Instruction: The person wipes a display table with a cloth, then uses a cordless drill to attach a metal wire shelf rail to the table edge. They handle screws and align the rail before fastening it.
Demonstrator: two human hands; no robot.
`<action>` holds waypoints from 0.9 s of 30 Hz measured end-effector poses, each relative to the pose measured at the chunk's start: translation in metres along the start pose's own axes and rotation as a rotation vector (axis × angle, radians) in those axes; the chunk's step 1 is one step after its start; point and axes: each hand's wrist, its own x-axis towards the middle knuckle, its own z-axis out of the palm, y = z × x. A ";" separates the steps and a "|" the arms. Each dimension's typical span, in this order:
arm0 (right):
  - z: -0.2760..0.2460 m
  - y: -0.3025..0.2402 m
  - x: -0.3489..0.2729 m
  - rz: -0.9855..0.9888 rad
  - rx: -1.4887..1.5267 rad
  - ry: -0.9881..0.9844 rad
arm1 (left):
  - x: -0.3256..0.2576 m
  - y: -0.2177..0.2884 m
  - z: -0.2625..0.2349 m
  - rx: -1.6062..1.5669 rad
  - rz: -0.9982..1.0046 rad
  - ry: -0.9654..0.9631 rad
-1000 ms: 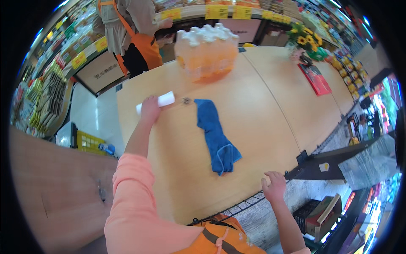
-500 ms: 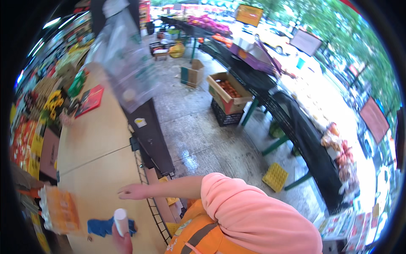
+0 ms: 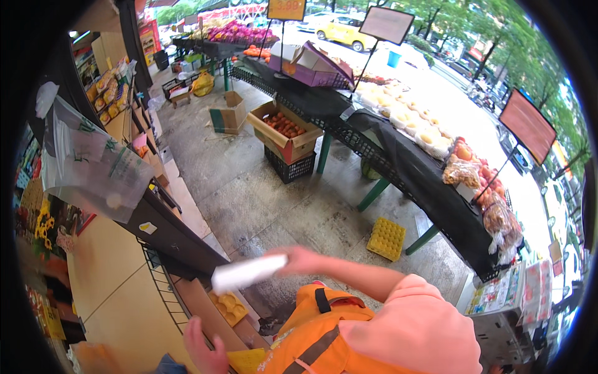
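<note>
A white cylinder-shaped thing (image 3: pixel 249 273), smeared by motion, sticks out to the left from my right hand (image 3: pixel 298 260). My right fingers are closed around its end, and that arm reaches across in front of my orange vest (image 3: pixel 324 318). Whether it is a roll or a bottle I cannot make out. Lower down, beside the wire rack (image 3: pixel 163 283) at the counter's edge, my left hand (image 3: pixel 204 349) is open and holds nothing, its fingers apart. A blue cloth-like thing (image 3: pixel 168 365) lies on the wooden counter (image 3: pixel 118 305) near it, mostly cut off by the lower edge.
Clear plastic bags (image 3: pixel 93 162) hang from a dark post at the left. Below the counter's edge sits a yellow egg tray (image 3: pixel 229 308). Across the tiled floor stand a box of reddish-brown produce (image 3: pixel 283 124) on a black crate (image 3: pixel 289 165) and a long fruit stand (image 3: pixel 430 206).
The white cylinder-shaped thing has passed from my left hand to my right and moved off the counter. My left hand has let go. The view has turned toward the right.
</note>
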 end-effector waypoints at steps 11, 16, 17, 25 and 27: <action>-0.467 0.167 -0.114 -0.012 -0.541 1.402 | -0.038 0.041 0.102 -0.466 -0.755 0.676; -0.561 0.198 -0.149 0.284 -1.058 1.417 | -0.021 0.101 0.122 -0.203 -0.533 0.593; -0.565 0.203 -0.154 0.509 -1.072 1.357 | -0.018 0.106 0.123 -0.184 -0.528 0.597; -0.531 0.220 -0.127 0.485 -1.177 1.605 | -0.005 0.108 0.107 -0.246 -0.668 0.546; -0.487 0.226 -0.100 0.026 -1.319 1.497 | -0.017 0.107 0.099 -0.126 -0.725 0.592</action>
